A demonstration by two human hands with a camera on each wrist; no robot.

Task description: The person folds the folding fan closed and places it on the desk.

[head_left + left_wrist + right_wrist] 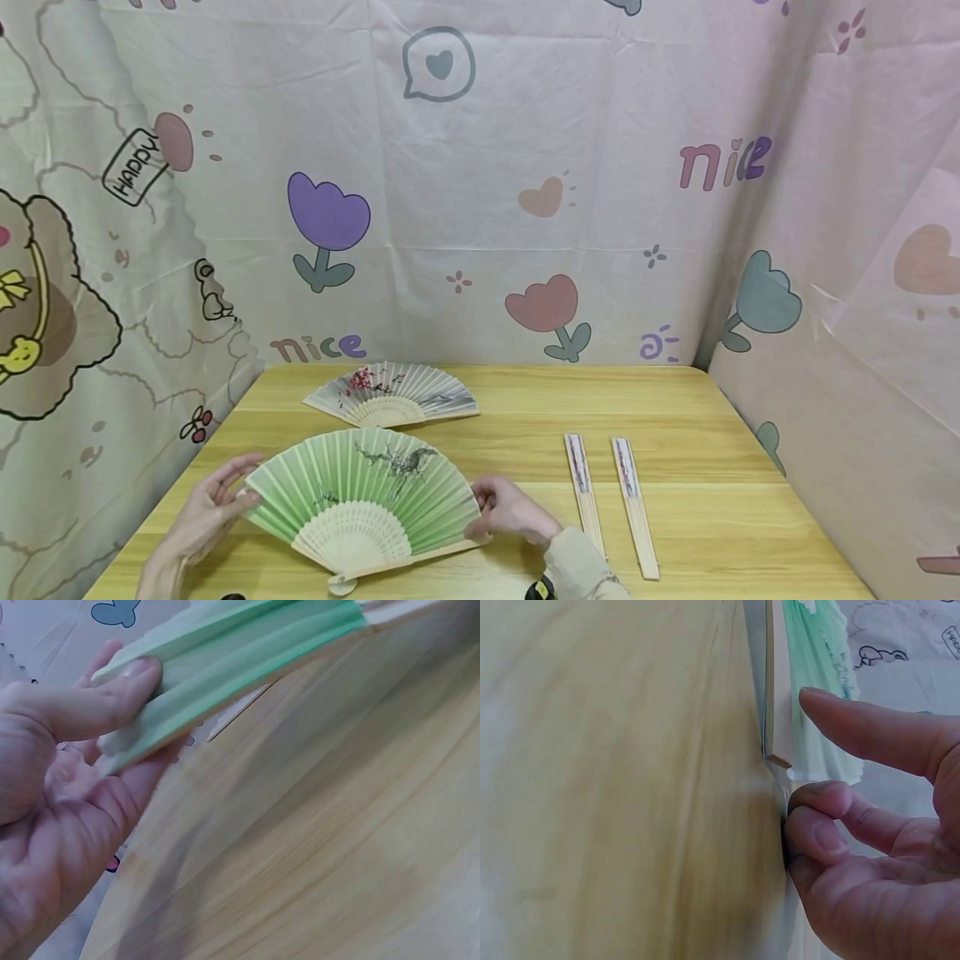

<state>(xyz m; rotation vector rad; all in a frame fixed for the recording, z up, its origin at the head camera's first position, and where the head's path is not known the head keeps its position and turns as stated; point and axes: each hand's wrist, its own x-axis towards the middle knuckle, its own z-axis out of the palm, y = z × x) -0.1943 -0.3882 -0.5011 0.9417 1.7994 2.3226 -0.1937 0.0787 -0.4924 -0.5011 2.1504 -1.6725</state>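
A green folding fan (450, 492), spread wide with a dark branch print and a pale slatted base, is between both hands near the front of the table. My left hand (206, 512) pinches its left edge; the left wrist view shows the thumb over the pleated fabric (225, 675) and fingers beneath. At the fan's right end is my right hand (510, 508). In the right wrist view its thumb reaches over the green fabric by the guard stick (778, 697), while loosely curled fingers touch the tabletop, with a gap between thumb and fingers.
Behind the green fan lies a spread white fan (442, 392) with a red blossom print. Two folded fans (581, 479) lie side by side on the right of the wooden table (712, 467). Printed cloth (465, 150) hangs around the back and sides.
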